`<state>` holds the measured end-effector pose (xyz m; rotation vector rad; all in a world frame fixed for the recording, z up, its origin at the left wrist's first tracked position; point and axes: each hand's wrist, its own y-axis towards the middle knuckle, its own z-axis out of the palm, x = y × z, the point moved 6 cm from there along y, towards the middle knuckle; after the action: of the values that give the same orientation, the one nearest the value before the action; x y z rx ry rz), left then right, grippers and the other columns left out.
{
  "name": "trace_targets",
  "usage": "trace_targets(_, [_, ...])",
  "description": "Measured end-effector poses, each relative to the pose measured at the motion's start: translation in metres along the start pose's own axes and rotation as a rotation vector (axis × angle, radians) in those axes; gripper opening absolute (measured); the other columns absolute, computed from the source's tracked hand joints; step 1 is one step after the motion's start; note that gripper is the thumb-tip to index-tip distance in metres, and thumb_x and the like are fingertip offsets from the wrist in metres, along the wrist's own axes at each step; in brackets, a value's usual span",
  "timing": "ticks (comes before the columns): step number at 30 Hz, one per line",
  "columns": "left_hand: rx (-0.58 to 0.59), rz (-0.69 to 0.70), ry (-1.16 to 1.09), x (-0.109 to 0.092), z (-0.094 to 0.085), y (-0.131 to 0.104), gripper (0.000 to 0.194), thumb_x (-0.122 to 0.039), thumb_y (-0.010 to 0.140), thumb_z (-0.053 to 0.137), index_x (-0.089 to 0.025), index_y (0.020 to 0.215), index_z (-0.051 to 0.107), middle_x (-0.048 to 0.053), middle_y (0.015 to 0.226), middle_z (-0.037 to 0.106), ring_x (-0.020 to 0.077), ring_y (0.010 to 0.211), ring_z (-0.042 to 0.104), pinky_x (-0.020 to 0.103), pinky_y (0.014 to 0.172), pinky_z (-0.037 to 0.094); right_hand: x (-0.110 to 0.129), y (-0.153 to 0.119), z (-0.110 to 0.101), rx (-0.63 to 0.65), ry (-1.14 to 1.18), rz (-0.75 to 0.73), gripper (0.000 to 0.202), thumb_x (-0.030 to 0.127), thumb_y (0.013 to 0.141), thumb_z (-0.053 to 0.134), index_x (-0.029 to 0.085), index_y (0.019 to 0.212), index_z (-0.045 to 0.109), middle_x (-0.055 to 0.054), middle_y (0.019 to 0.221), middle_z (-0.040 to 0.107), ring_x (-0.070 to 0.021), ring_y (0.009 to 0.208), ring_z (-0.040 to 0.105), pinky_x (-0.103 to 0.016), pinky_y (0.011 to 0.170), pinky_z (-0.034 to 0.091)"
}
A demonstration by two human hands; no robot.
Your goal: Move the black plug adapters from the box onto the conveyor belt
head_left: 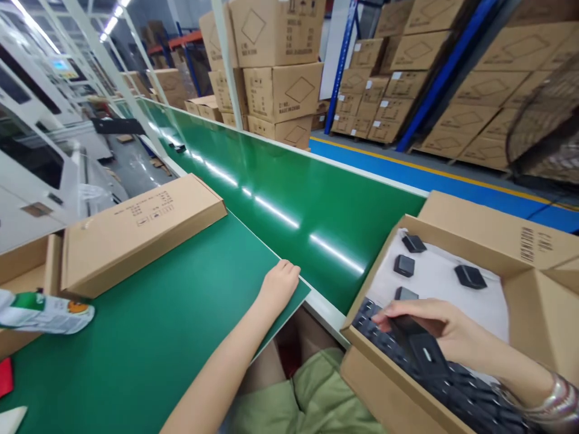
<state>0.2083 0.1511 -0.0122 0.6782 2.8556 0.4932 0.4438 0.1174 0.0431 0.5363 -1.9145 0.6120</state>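
Observation:
My right hand is closed around a black plastic part with a small pale rectangle on its face, held over an open cardboard box at the right. Rows of similar black parts line the near side of this box. Several loose black pieces lie farther back on a white sheet inside it. My left hand rests at the near right corner of the green tabletop, fingers curled over the edge. What its fingertips touch underneath is hidden.
A closed flat carton lies on the tabletop's far left, beside an open box and a white-green bottle. Beyond the table runs a green conveyor belt with small black parts far along it. Stacked cartons and a fan stand behind.

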Motion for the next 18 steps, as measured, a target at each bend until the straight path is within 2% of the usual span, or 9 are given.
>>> trace_targets(3, [-0.006, -0.001, 0.015, 0.001, -0.003, -0.001, 0.016, -0.006, 0.086, 0.046, -0.018, 0.083, 0.055, 0.004, 0.079, 0.06, 0.0182, 0.085, 0.056, 0.029, 0.076, 0.052, -0.003, -0.015, 0.003, 0.043, 0.099, -0.014, 0.037, 0.035, 0.072, 0.073, 0.025, 0.107, 0.069, -0.01, 0.101, 0.068, -0.0248, 0.095, 0.063, -0.036, 0.089, 0.05])
trace_targets(7, [-0.034, 0.001, 0.023, 0.003, -0.009, -0.002, 0.015, -0.008, 0.087, 0.047, -0.019, 0.085, 0.057, 0.003, 0.082, 0.062, 0.0168, 0.087, 0.057, 0.026, 0.076, 0.052, -0.012, -0.032, -0.001, 0.023, 0.12, -0.023, 0.042, 0.032, 0.065, 0.079, 0.027, 0.106, 0.069, -0.007, 0.098, 0.067, -0.0226, 0.092, 0.063, -0.034, 0.089, 0.049])
trace_targets(9, [-0.046, 0.007, 0.012, 0.004, -0.011, -0.002, 0.015, -0.009, 0.088, 0.046, -0.019, 0.086, 0.058, 0.003, 0.083, 0.062, 0.0167, 0.088, 0.058, 0.026, 0.076, 0.052, -0.017, -0.043, -0.009, -0.027, 0.142, 0.0, 0.052, 0.043, 0.061, 0.081, 0.028, 0.109, 0.068, -0.008, 0.101, 0.067, -0.024, 0.095, 0.062, -0.035, 0.09, 0.048])
trace_targets(11, [-0.053, 0.015, -0.004, 0.005, -0.012, -0.002, 0.017, -0.01, 0.089, 0.044, -0.02, 0.086, 0.058, 0.003, 0.083, 0.063, 0.0167, 0.089, 0.058, 0.027, 0.077, 0.052, -0.02, -0.058, -0.026, -0.155, 0.126, 0.034, 0.063, 0.062, 0.059, 0.075, 0.026, 0.109, 0.067, -0.01, 0.106, 0.066, -0.0274, 0.099, 0.061, -0.037, 0.09, 0.048])
trace_targets(13, [-0.057, 0.024, -0.023, 0.006, -0.013, -0.002, 0.019, -0.011, 0.09, 0.043, -0.02, 0.087, 0.059, 0.003, 0.083, 0.063, 0.0169, 0.089, 0.058, 0.028, 0.079, 0.052, -0.023, -0.076, -0.047, -0.278, -0.009, 0.08, 0.066, 0.075, 0.065, 0.06, 0.023, 0.105, 0.068, -0.012, 0.109, 0.065, -0.0302, 0.101, 0.06, -0.039, 0.087, 0.05])
trace_targets(14, [-0.059, 0.027, -0.033, 0.006, -0.013, -0.001, 0.02, -0.011, 0.09, 0.042, -0.02, 0.088, 0.06, 0.003, 0.083, 0.063, 0.0173, 0.09, 0.058, 0.028, 0.079, 0.052, -0.024, -0.085, -0.059, -0.341, -0.127, 0.114, 0.065, 0.076, 0.07, 0.053, 0.023, 0.103, 0.069, -0.013, 0.109, 0.065, -0.0309, 0.101, 0.06, -0.039, 0.085, 0.051])
trace_targets(16, [-0.062, 0.03, -0.05, 0.007, -0.014, -0.001, 0.021, -0.011, 0.09, 0.042, -0.02, 0.089, 0.061, 0.004, 0.084, 0.064, 0.0183, 0.09, 0.058, 0.029, 0.08, 0.052, -0.03, -0.104, -0.079, -0.439, -0.412, 0.195, 0.059, 0.073, 0.077, 0.046, 0.024, 0.101, 0.068, -0.013, 0.108, 0.065, -0.031, 0.099, 0.061, -0.04, 0.082, 0.052])
trace_targets(18, [-0.066, 0.027, -0.063, 0.008, -0.013, -0.001, 0.021, -0.011, 0.09, 0.041, -0.019, 0.088, 0.061, 0.005, 0.085, 0.064, 0.0193, 0.091, 0.058, 0.03, 0.079, 0.053, -0.041, -0.121, -0.091, -0.482, -0.656, 0.253, 0.053, 0.069, 0.08, 0.046, 0.026, 0.102, 0.068, -0.013, 0.106, 0.066, -0.031, 0.096, 0.062, -0.041, 0.08, 0.053])
